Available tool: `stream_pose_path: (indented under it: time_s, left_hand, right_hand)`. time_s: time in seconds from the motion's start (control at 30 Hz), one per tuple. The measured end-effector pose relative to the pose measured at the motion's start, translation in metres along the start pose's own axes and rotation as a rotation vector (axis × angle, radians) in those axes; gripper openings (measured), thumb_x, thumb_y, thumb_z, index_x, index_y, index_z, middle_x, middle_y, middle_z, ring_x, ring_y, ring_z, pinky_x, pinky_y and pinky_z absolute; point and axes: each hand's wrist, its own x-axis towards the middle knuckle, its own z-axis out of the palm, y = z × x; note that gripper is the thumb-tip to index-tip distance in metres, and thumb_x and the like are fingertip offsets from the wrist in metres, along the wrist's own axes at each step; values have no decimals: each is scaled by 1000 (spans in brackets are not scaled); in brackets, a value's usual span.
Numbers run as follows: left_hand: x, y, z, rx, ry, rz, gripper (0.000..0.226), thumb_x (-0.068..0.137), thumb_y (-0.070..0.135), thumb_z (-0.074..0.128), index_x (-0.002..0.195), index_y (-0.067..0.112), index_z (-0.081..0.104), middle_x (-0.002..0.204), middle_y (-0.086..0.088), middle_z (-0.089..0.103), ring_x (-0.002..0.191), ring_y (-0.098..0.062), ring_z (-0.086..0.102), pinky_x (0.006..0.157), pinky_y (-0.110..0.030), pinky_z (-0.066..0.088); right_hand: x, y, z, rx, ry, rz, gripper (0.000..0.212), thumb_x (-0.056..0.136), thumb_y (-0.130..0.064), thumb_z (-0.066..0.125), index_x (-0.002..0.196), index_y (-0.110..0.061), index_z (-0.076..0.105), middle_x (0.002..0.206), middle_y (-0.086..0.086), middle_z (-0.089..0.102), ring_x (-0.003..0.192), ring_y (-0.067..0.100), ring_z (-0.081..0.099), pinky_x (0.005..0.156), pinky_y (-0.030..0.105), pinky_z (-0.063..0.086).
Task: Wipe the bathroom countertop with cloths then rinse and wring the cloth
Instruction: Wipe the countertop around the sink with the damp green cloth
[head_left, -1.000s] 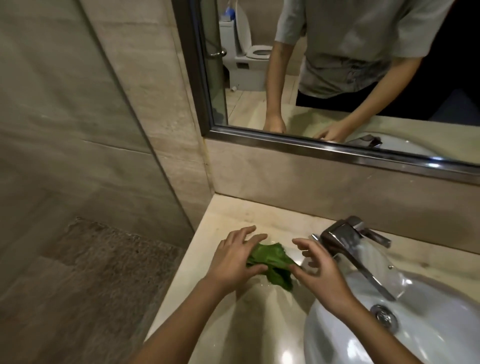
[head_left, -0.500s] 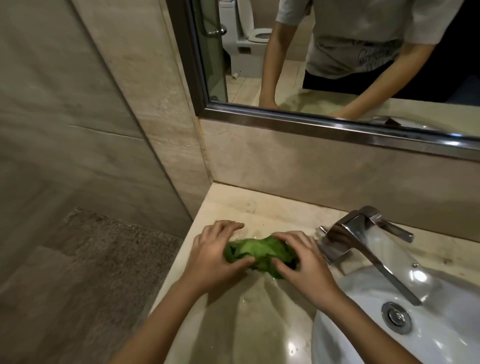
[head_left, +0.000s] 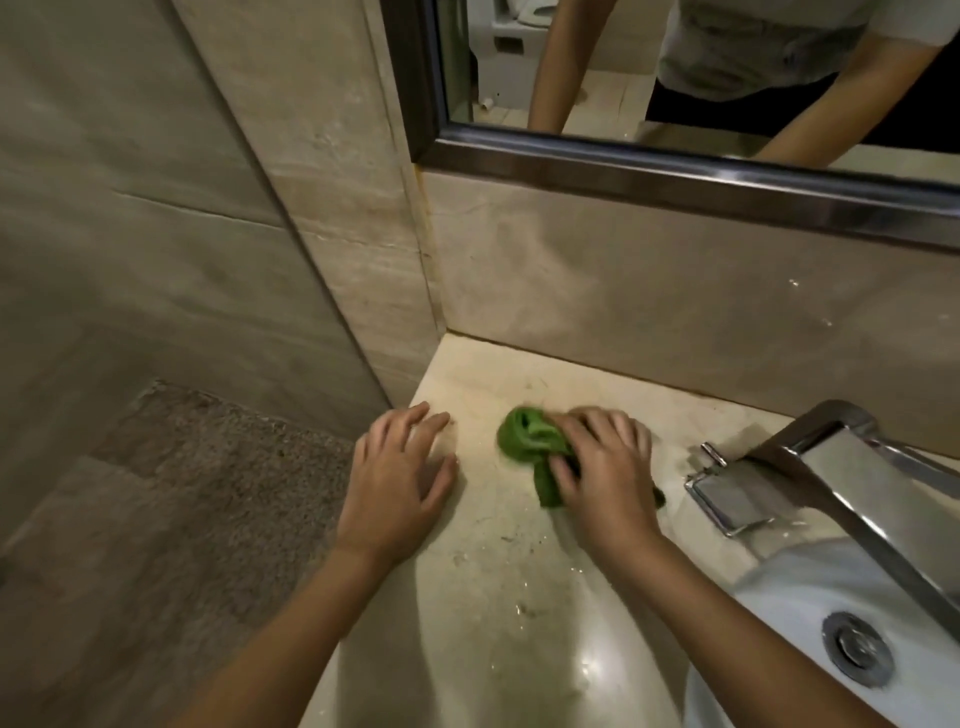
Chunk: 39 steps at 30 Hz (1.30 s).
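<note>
A bunched green cloth (head_left: 524, 434) lies on the beige stone countertop (head_left: 493, 571), near its back left corner. My right hand (head_left: 602, 467) sits on top of the cloth with fingers bent over it and the thumb against its lower fold, covering the cloth's right part. My left hand (head_left: 400, 473) rests flat on the counter at the left edge, fingers spread, a short gap away from the cloth. Small water drops and specks show on the counter in front of the hands.
A chrome faucet (head_left: 831, 467) stands right of my right hand, over the white basin (head_left: 769, 613) with its drain (head_left: 857, 647). The mirror frame (head_left: 675, 171) runs above the backsplash. A tiled wall closes the left; a brown floor mat (head_left: 208, 467) lies below.
My left hand has let go of the cloth and moved left onto the bare counter. My right hand alone now holds the cloth, further back toward the wall.
</note>
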Motion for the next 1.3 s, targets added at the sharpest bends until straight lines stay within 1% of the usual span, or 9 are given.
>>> stream_pose_path:
  time_s: [0.1, 0.2, 0.33, 0.43, 0.57, 0.63, 0.83, 1.1, 1.3]
  left_hand:
    - [0, -2, 0, -33, 3, -2, 47, 90, 47, 38, 129, 25, 51, 135, 2, 47, 127, -17, 37, 101, -39, 34]
    - [-1, -1, -2, -94, 5, -21, 46, 91, 42, 35, 130, 23, 51, 135, 1, 47, 127, -14, 35, 102, -36, 34]
    - [0, 0, -3, -136, 4, -19, 46, 91, 33, 32, 131, 19, 51, 134, -1, 48, 125, -17, 38, 100, -43, 41]
    - [2, -2, 0, -145, 7, -12, 46, 91, 31, 31, 130, 18, 52, 133, -2, 48, 125, -16, 37, 101, -41, 41]
    - [1, -3, 0, -169, 9, -17, 47, 91, 32, 31, 130, 18, 52, 133, 0, 47, 126, -15, 35, 101, -41, 41]
    - [2, -4, 0, -175, 12, -26, 47, 91, 33, 31, 130, 18, 52, 133, 0, 48, 126, -15, 36, 101, -42, 42]
    - [3, -4, 2, -157, 20, -26, 48, 90, 34, 31, 130, 18, 51, 134, 1, 47, 126, -14, 35, 101, -41, 42]
    - [3, -3, 1, -167, 15, -99, 59, 90, 42, 31, 139, 11, 41, 140, -3, 42, 128, -15, 35, 105, -44, 39]
    - [3, -4, 5, -165, 7, -85, 61, 91, 40, 29, 143, 8, 35, 141, -6, 40, 129, -15, 31, 108, -35, 33]
  right_hand:
    - [25, -14, 17, 140, -36, 48, 42, 84, -13, 52, 125, -17, 56, 119, 8, 57, 108, 28, 49, 95, 35, 31]
    - [10, -22, 20, 173, -151, -136, 37, 89, -15, 47, 124, -18, 59, 127, 12, 56, 116, 32, 49, 98, 44, 41]
    - [-1, 15, 7, 114, -74, -146, 46, 68, 11, 64, 111, -5, 66, 121, 15, 60, 108, 33, 52, 90, 47, 47]
    - [35, 3, 16, 119, -69, 5, 45, 68, 1, 54, 111, -2, 65, 122, 16, 58, 112, 31, 47, 95, 45, 43]
    - [18, -33, 13, 154, -254, -66, 54, 84, -45, 43, 121, -11, 61, 134, 6, 50, 123, 23, 42, 105, 38, 36]
    - [-4, -22, -4, 232, -230, -43, 46, 87, -49, 50, 113, -15, 67, 128, 1, 55, 118, 17, 47, 99, 37, 42]
    - [37, -6, 14, 321, 62, 204, 24, 79, -8, 72, 103, -5, 71, 117, 9, 65, 111, 22, 57, 100, 30, 40]
    - [-5, -12, -3, 401, -125, 43, 48, 83, -3, 67, 126, -23, 57, 121, -6, 59, 114, 8, 54, 99, 10, 33]
    - [62, -28, 37, 354, -57, 57, 42, 80, 6, 63, 119, -12, 64, 124, 7, 61, 117, 23, 54, 106, 27, 33]
